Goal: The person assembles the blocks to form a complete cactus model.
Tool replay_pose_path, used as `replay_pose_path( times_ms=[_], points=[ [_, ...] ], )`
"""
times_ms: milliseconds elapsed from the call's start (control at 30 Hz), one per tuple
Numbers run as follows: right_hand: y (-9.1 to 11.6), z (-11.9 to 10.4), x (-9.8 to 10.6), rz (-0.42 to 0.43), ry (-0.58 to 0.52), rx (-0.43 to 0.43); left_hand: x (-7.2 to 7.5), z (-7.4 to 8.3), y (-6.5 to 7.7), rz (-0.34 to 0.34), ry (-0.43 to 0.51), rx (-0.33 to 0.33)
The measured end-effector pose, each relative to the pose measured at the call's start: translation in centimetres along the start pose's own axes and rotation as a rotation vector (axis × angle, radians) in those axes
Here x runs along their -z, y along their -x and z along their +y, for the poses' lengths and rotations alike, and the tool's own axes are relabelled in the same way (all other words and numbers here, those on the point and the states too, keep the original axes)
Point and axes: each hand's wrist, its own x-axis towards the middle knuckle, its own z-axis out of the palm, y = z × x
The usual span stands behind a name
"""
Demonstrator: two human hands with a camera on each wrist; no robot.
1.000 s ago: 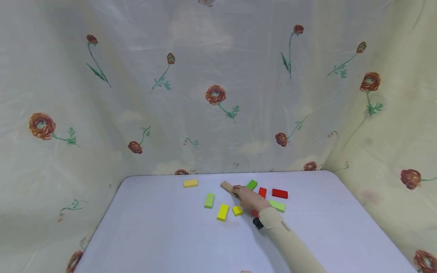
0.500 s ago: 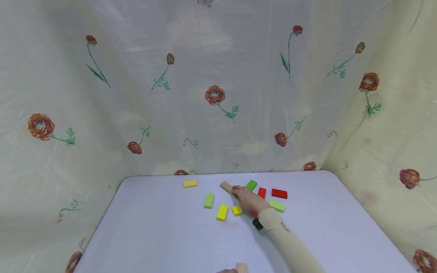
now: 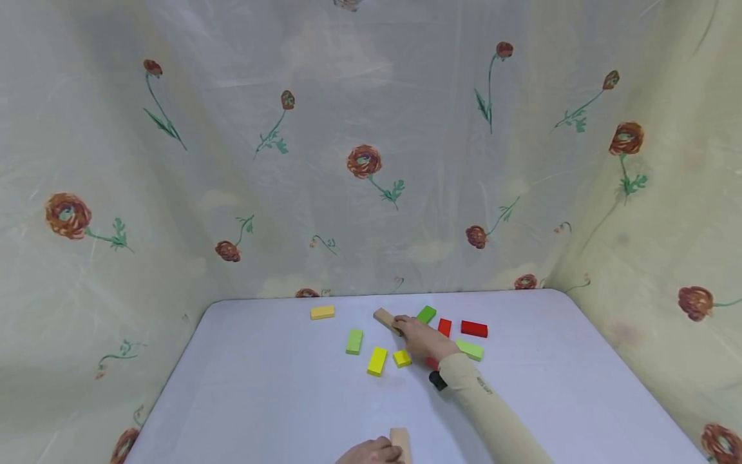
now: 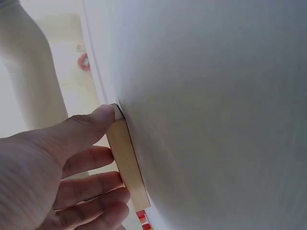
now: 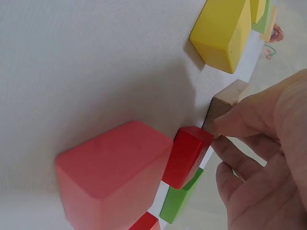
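In the head view my left hand (image 3: 371,452) is at the front edge of the table, holding a pale wooden block (image 3: 400,439). The left wrist view shows the thumb at one end of that block (image 4: 125,153) and the fingers along its side. My right hand (image 3: 426,338) reaches to the back middle and pinches the near end of a darker wooden block (image 3: 385,318) lying on the table. In the right wrist view, thumb and index finger meet at this block (image 5: 225,103), close beside a red block (image 5: 184,155).
Around the right hand lie a small yellow block (image 3: 402,359), a longer yellow block (image 3: 377,361), a green block (image 3: 427,314), a red block (image 3: 475,329) and light green blocks (image 3: 354,341). A pale yellow block (image 3: 323,312) lies farther left. Flowered cloth (image 3: 371,225) surrounds the table.
My left hand has come into view from the bottom with the pale wooden block, moving forward and slightly left. The right hand stays on its wooden block.
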Motion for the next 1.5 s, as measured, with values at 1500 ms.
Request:
replay_pose_path(
  times_ms=[1500],
  points=[
    [0.6, 0.4, -0.2, 0.028, 0.024, 0.024, 0.3, -2.3, 0.8, 0.06, -0.014, -0.166]
  ],
)
